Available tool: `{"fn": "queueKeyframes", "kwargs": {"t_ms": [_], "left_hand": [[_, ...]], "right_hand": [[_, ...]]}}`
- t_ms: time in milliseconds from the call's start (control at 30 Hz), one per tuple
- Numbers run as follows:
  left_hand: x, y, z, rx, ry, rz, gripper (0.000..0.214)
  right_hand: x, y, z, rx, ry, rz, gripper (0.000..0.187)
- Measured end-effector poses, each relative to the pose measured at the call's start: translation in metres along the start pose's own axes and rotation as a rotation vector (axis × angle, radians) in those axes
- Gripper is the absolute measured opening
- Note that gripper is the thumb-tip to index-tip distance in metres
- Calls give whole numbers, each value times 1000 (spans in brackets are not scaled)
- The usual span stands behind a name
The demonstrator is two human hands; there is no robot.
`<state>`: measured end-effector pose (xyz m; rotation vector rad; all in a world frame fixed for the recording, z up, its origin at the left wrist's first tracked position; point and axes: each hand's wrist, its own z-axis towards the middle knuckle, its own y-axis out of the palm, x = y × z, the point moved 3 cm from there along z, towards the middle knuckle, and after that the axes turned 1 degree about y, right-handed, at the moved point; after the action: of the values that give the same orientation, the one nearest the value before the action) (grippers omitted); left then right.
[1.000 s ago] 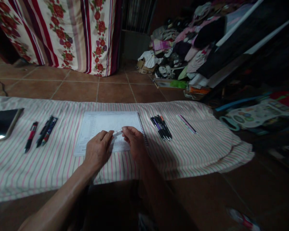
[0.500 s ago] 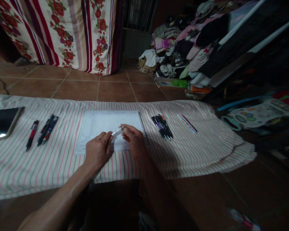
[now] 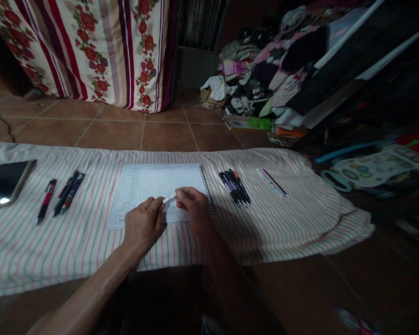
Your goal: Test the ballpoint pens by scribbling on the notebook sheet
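A slim white pen (image 3: 169,199) is held level between my two hands, above a spiral notebook (image 3: 160,179) with printed or written pages. My left hand (image 3: 144,222) is closed round the pen's left end. The fingertips of my right hand (image 3: 194,204) pinch its right end. Which end carries the tip I cannot tell. Right of the notebook lies a group of several pens (image 3: 234,187), mostly black with purple and orange parts. Beyond them rest a few slim pens or pencils (image 3: 273,182).
On the striped cloth (image 3: 296,223) at left lie a red and black pen (image 3: 46,201), dark pens (image 3: 69,193) and a black tablet or phone (image 3: 9,182). A heap of clothes (image 3: 265,70) and a floral curtain (image 3: 115,56) are behind, across the tiled floor (image 3: 167,135).
My right fingers have moved slightly down and closed more over the pen's right end, so less of it shows. The whole view has shifted a little.
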<state>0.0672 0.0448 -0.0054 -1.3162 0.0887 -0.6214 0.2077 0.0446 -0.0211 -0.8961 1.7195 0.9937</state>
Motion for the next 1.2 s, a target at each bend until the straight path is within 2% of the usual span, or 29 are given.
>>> {"fn": "queueKeyframes", "kwargs": {"t_ms": [133, 233, 333, 533, 667, 1033, 1200], "left_hand": [[-1, -1, 1, -13, -34, -10, 32], [-2, -1, 2, -13, -57, -40, 33], [-3, -1, 2, -1, -59, -46, 33], [0, -2, 1, 26, 27, 43, 33], [0, -3, 1, 12, 36, 79, 31], [-5, -5, 1, 80, 61, 93, 31], [-3, -5, 0, 49, 77, 115, 30]], "right_hand": [[-2, 0, -3, -60, 0, 18, 23], [-4, 0, -6, -111, 32, 67, 32], [-6, 0, -8, -100, 56, 98, 40], [-5, -3, -5, -66, 54, 42, 28], [-4, -5, -2, -54, 51, 22, 26], [-5, -1, -4, -110, 106, 111, 35], [-1, -3, -1, -92, 95, 71, 33]]}}
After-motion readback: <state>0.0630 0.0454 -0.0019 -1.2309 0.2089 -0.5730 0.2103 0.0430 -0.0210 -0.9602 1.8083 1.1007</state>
